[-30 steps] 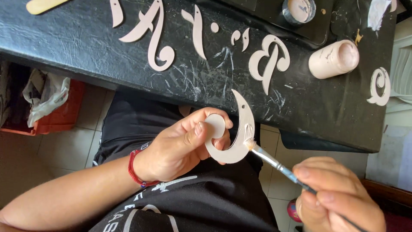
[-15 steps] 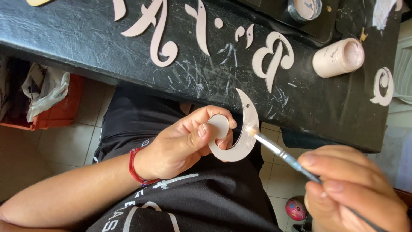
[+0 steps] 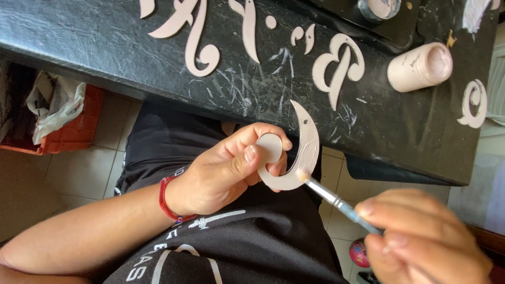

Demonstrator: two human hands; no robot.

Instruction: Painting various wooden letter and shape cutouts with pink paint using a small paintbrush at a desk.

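A scuffed black tabletop (image 3: 105,47), streaked with pale paint scratches, fills the far half of the scene, its near edge running down toward the right. Below it sits the person's black shirt with white print (image 3: 231,247), filling the near centre. At the far left, on the tiled floor, an orange crate (image 3: 73,131) holds a crumpled pale plastic bag (image 3: 55,108). On the tabletop lie several flat pinkish-white cutout pieces shaped like curling letters: a tall looped one (image 3: 197,44) toward the left, a double-looped one (image 3: 336,68) near the middle, and a small spiral one (image 3: 473,102) at the right edge. A pale pink paint bottle (image 3: 420,67) lies on its side between the last 2. The left hand (image 3: 226,171), with a red cord bracelet (image 3: 167,200) at the wrist, grips a pinkish-white crescent-shaped cutout (image 3: 300,158) in front of the table's near edge, thumb and fingers closed around its round lower end. The right hand (image 3: 421,244), blurred at the near right, has its fingers closed on a thin paintbrush with a blue handle and metal ferrule (image 3: 336,202); the bristle tip touches the crescent's lower curve. A small pink ball (image 3: 359,252) lies on the floor near the right hand.
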